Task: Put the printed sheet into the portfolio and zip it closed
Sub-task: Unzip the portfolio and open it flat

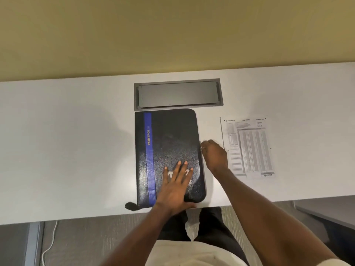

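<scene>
A black portfolio [169,139] with a blue stripe lies closed on the white desk [67,150]. My left hand [176,189] rests flat on its lower cover, fingers spread. My right hand [214,154] is at the portfolio's right edge, its fingers pinched on a small metal zipper pull. The printed sheet [249,146] lies flat on the desk to the right of the portfolio, just beyond my right hand.
A grey cable hatch [178,95] is set into the desk right behind the portfolio. A black strap end [131,206] sticks out at the portfolio's lower left corner. The desk's front edge runs just below the portfolio. A white cable [50,244] hangs by the floor.
</scene>
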A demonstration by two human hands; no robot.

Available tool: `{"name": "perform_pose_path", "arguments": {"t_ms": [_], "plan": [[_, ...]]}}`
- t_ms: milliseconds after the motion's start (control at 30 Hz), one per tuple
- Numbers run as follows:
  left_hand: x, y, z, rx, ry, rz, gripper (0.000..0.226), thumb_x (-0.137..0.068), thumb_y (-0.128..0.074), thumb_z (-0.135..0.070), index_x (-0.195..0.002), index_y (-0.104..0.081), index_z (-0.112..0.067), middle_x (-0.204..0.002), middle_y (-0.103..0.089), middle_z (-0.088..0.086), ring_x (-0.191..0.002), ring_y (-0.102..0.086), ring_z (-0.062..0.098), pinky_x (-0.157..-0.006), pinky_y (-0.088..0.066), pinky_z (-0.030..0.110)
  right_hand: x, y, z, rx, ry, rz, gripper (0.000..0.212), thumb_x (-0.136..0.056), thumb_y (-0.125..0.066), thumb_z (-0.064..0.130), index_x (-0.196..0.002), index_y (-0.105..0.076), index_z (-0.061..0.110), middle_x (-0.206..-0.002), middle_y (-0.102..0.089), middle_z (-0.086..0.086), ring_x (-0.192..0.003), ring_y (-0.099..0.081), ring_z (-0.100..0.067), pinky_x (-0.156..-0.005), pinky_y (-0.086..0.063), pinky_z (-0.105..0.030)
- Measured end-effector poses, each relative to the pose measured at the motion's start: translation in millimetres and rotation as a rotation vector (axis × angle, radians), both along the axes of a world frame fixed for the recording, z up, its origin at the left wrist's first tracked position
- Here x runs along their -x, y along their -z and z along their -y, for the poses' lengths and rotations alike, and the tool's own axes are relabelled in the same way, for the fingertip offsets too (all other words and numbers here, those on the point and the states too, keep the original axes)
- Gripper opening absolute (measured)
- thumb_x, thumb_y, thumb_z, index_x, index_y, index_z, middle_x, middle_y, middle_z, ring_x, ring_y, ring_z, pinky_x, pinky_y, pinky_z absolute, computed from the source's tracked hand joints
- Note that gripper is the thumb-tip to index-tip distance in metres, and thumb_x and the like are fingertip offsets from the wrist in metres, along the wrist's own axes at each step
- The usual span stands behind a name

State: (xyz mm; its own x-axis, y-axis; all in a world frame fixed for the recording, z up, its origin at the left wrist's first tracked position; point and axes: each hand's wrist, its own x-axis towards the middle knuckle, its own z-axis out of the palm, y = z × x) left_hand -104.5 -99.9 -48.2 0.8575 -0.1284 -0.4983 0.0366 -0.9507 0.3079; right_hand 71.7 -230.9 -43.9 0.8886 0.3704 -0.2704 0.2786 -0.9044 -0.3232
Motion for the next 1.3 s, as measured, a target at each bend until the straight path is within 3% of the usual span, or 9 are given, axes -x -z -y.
{"name": "perform_pose_path", "arguments": {"t_ms": [233,533,700,800,1033,1167,1300], "plan": [[0.7,0.5,5.9,-0.093,0.040,-0.037,0.124,-0.081,-0.070,-0.069,-0.165,0.010,-0.023,-0.173,0.020,0.009,-0.158,0.021,0.031,-0.122,0.000,0.071,3.5,3.3,5.0,0.000,-0.029,0.032,0.018,-0.099,-0.051,0.021,-0.100,-0.070,0.021,-0.097,-0.067,-0.004,-0.087,-0.066,-0.031,-0.068,-0.047,-0.033],[5.5,1.1,1.1,-0.098,0.066,-0.010,0.126,-0.080,-0.061,-0.078,-0.164,0.013,-0.020,-0.173,0.017,0.008,-0.159,0.017,0.030,-0.122,-0.002,0.071,39.4,6.4,28.5,-0.085,0.046,0.040,0.024,-0.101,-0.053,0.025,-0.100,-0.077,0.025,-0.100,-0.071,0.002,-0.087,-0.067,-0.022,-0.070,-0.051,-0.029],[7.2,-1.5,-0.5,-0.102,0.091,0.021,0.125,-0.080,-0.056,-0.080,-0.164,0.013,-0.019,-0.174,0.015,0.009,-0.160,0.015,0.029,-0.123,-0.007,0.070,96.2,10.6,52.6,-0.157,0.101,-0.036,0.016,-0.096,-0.057,0.020,-0.094,-0.073,0.024,-0.091,-0.065,0.005,-0.081,-0.062,-0.018,-0.067,-0.053,-0.034],[7.6,-2.6,-1.5,-0.118,0.114,0.029,0.124,-0.081,-0.050,-0.084,-0.164,0.014,-0.018,-0.174,0.014,0.009,-0.160,0.013,0.030,-0.122,-0.010,0.070,132.4,16.1,66.8,-0.227,0.160,-0.077,0.017,-0.095,-0.061,0.014,-0.103,-0.074,0.023,-0.095,-0.065,0.007,-0.084,-0.062,-0.013,-0.072,-0.056,-0.037],[6.5,-1.3,-3.0,-0.121,0.134,0.026,0.123,-0.081,-0.047,-0.087,-0.163,0.018,-0.020,-0.174,0.014,0.011,-0.160,0.012,0.033,-0.122,-0.010,0.072,191.6,13.8,77.8,-0.312,0.316,-0.087,0.019,-0.091,-0.071,0.008,-0.107,-0.077,0.018,-0.105,-0.071,0.007,-0.092,-0.062,-0.004,-0.081,-0.058,-0.028],[7.0,0.6,-5.1,-0.103,0.142,0.029,0.125,-0.079,-0.042,-0.091,-0.163,0.019,-0.020,-0.174,0.013,0.011,-0.160,0.012,0.033,-0.122,-0.008,0.072,223.4,17.9,74.7,-0.263,0.259,-0.124,0.020,-0.092,-0.070,0.019,-0.111,-0.076,0.020,-0.105,-0.071,0.008,-0.093,-0.062,-0.008,-0.082,-0.058,-0.034],[7.1,-0.5,-6.7,-0.093,0.149,0.032,0.127,-0.078,-0.042,-0.093,-0.162,0.020,-0.021,-0.174,0.010,0.011,-0.160,0.009,0.034,-0.122,-0.007,0.073,244.1,10.2,43.8,-0.287,0.195,-0.162,0.015,-0.090,-0.072,0.018,-0.105,-0.078,0.020,-0.100,-0.074,0.007,-0.088,-0.065,-0.010,-0.081,-0.058,-0.029]]}}
